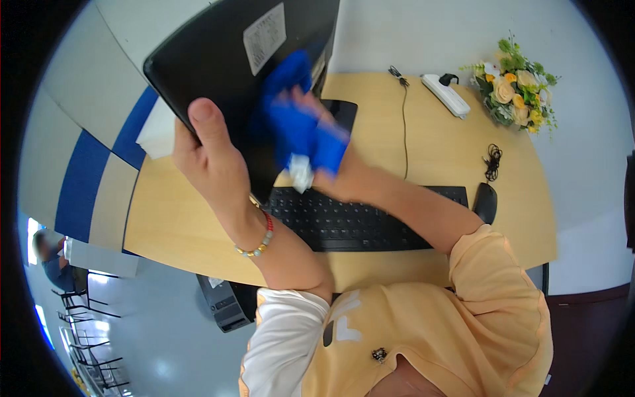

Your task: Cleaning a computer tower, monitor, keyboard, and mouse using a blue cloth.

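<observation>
A black computer monitor is turned so that its back, bearing a white printed label, faces me. My left hand grips its near edge, thumb on the back panel and fingers behind. My right hand holds a blue cloth against or close to the lower back panel; both are blurred. A white tag-like piece hangs at the cloth's lower end. Behind the right wrist, part of the dark monitor base rests on the desk. Under my forearms lies a black keyboard, partly covered.
On the wooden desk are a black mouse with coiled cable, a loose cable, a white power strip and artificial flowers. A computer tower stands below. A person sits far left.
</observation>
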A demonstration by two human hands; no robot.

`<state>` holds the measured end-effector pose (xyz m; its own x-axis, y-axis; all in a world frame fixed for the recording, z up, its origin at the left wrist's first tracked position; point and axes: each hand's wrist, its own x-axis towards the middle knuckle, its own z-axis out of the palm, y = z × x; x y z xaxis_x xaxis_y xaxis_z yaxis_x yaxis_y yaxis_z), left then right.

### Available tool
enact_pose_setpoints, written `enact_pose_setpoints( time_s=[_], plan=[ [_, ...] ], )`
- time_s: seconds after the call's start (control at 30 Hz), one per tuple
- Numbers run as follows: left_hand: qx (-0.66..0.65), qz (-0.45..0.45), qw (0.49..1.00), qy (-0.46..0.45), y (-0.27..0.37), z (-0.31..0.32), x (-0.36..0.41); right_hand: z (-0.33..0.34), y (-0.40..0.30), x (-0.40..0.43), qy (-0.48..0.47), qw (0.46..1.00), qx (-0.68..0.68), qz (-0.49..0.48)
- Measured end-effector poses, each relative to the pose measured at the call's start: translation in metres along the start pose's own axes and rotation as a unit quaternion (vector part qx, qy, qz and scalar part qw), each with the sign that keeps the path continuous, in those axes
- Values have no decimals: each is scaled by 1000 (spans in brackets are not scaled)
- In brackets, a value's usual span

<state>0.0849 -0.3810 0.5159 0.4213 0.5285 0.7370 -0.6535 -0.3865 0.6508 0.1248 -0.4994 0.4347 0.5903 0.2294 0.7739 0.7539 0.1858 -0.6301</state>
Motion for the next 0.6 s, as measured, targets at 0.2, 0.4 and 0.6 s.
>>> enact_pose_setpoints(
  time_s=[0.2,0.4,0.6],
  plan=[
    [-19,29,999,-23,4,4,4,-23,6,-38,-241,952,-186,-23],
    [-10,26,999,-26,6,0,1,-48,68,-29,-423,841,-322,-104],
    [-1,50,998,-26,3,3,1,-67,106,-12,-415,840,-348,12]
  ],
)
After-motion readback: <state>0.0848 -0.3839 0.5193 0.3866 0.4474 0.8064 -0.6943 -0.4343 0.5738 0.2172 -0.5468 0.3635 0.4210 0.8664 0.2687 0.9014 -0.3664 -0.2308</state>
